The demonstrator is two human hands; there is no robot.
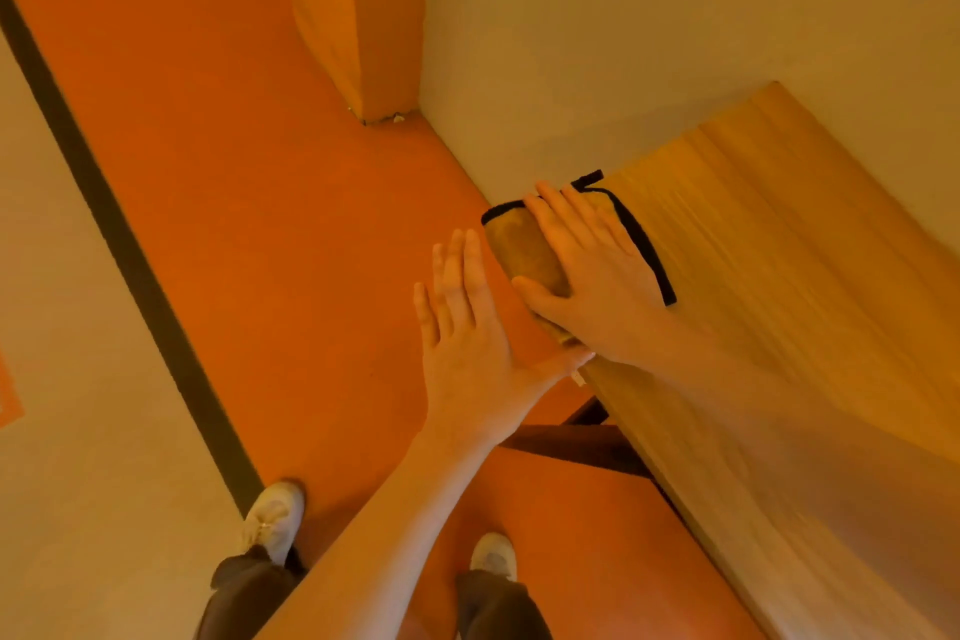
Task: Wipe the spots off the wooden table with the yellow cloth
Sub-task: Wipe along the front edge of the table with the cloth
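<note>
The bench (779, 276) is light honey-coloured wood with fine straight grain lines running along its length. On its corner lies the cloth (524, 250), a mustard yellow with a darker brownish patch near its middle and a narrow black border (641, 244) all round its edge. The floor (260, 224) is a strong plain orange, bounded on one side by a dark brown stripe (130, 250), beyond which the surface is a pale beige. The wall (623, 42) is plain cream, and a column (358, 5) against it is orange-yellow. The person's shoes (272, 517) are white, the trousers (244, 598) dark brown. Under the bench, the frame (582, 447) is dark reddish brown.
</note>
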